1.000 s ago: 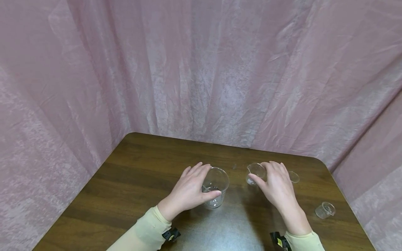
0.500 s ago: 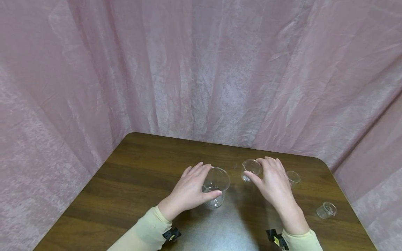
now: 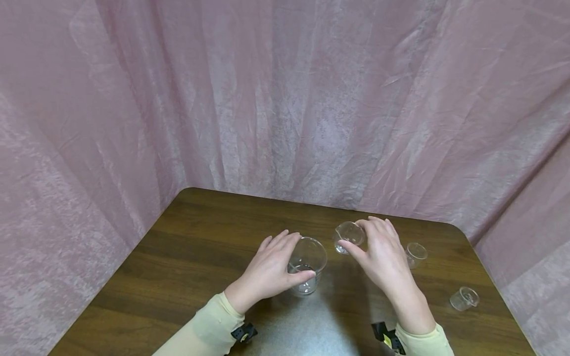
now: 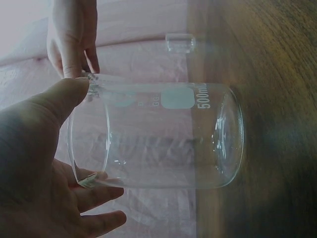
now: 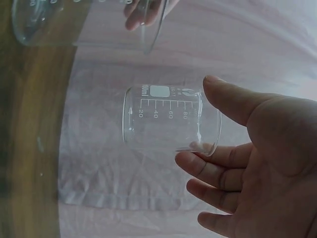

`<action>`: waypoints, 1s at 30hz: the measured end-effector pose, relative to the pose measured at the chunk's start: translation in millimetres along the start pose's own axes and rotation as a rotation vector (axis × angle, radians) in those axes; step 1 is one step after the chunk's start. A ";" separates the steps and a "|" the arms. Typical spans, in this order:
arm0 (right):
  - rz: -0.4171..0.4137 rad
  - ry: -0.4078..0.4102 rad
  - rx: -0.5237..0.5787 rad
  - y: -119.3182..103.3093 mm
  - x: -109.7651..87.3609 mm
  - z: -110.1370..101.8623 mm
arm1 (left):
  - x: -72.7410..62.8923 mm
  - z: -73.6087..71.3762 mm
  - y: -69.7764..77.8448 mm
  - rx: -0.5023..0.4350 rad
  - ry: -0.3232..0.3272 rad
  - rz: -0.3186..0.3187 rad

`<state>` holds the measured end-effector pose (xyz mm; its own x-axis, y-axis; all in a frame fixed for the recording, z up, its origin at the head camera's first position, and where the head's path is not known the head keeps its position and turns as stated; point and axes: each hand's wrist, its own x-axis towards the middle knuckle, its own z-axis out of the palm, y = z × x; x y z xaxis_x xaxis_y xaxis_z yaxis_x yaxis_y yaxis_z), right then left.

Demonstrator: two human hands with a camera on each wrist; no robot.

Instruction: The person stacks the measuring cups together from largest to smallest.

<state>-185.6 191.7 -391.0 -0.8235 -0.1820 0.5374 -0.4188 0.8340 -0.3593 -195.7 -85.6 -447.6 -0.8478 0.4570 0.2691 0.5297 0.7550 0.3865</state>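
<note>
Right hand [image 3: 380, 252]: thumb and fingers [image 5: 218, 87] pinch the rim of a small graduated beaker [image 5: 166, 124] from above. We read marks from 20 to 80 on its wall. It hangs upright, clear of the bench [image 3: 200, 247] as far as we can judge; no liquid that we can see.

Left hand [image 3: 269, 269]: thumb and fingertips grasp the rim of a 500 mL beaker [image 4: 153, 141], which appears to stand upright on the bench.

Change: over the last second the small beaker shifts leftward and a little toward the far edge, while the left hand and its beaker stay put. The two beakers are now near each other but apart. We take this to mean the carry is under way and the small beaker not yet set down.

Outward: just right of the right hand, a clear glass vessel [image 3: 417, 253], partly hidden by the hand. Farther right and nearer us, a tiny spouted beaker [image 3: 463, 298]. Beyond the bench, a pink curtain [image 3: 311, 109].
</note>
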 end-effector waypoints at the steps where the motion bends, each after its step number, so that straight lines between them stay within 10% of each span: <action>1: 0.002 -0.002 0.003 -1.4 0.7 -0.4 | 0.0 -0.1 0.1 -0.002 0.000 0.000; 30: 0.002 -0.058 0.077 -27.9 10.0 -1.5 | 0.2 -0.7 -0.1 -0.006 -0.006 -0.004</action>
<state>-181.5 167.4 -374.5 -0.8441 -0.2127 0.4923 -0.4439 0.7921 -0.4190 -195.8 -85.9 -446.9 -0.8498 0.4570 0.2625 0.5267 0.7541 0.3923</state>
